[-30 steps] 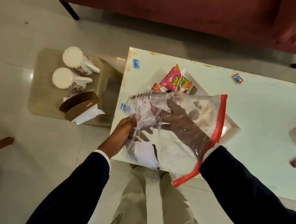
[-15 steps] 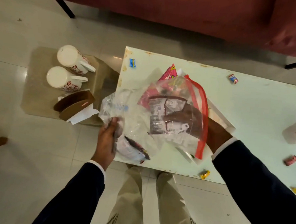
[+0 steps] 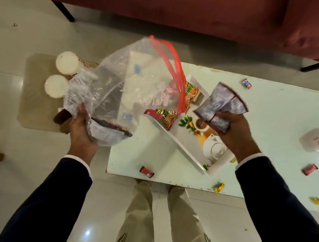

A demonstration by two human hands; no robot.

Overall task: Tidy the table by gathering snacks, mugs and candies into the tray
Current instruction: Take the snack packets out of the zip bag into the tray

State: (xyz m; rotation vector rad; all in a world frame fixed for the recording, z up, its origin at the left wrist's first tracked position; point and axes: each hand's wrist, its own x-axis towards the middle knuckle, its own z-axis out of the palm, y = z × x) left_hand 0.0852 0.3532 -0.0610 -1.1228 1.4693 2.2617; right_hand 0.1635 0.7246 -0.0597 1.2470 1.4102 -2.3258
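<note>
Gripping the zip bag (image 3: pixel 123 88) by its bottom corner with my left hand (image 3: pixel 82 133), one packet (image 3: pixel 107 129) left inside; right hand (image 3: pixel 234 133) is curled round a silvery packet (image 3: pixel 219 105) over the tray (image 3: pixel 183 146). Pale green table (image 3: pixel 276 113), tiled floor, red sofa (image 3: pixel 199 11) behind. Snack pack (image 3: pixel 167 116) in the tray reads "FREE". Mugs (image 3: pixel 67 62) sit half hidden behind the bag; candy (image 3: pixel 147 172) wrappers too blurry to read.
</note>
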